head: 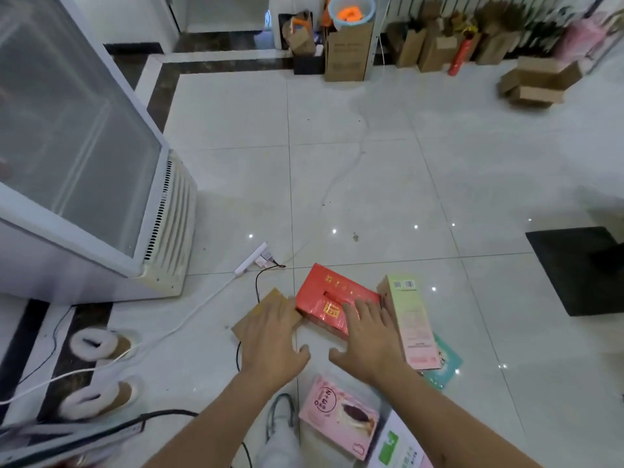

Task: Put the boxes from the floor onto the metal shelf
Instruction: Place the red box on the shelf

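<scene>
Several boxes lie on the white tiled floor in front of me. A red box (332, 293) lies flat in the middle, with a brown cardboard box (261, 310) to its left and a tall pink-and-green box (410, 319) to its right. My left hand (271, 346) is spread over the brown box, fingers straight. My right hand (369, 336) reaches with straight fingers over the red box's near right end. A pink box (337, 417) lies near my feet, beside a white-and-green box (395, 447). A teal box (445, 366) peeks out under the tall one. The metal shelf is not in view.
A glass-fronted freezer (77, 157) stands at the left. A power strip (251, 258) and cables (189, 319) run across the floor beside fluffy slippers (98, 342). A black mat (580, 268) lies at the right. Cardboard boxes (537, 81) line the far wall.
</scene>
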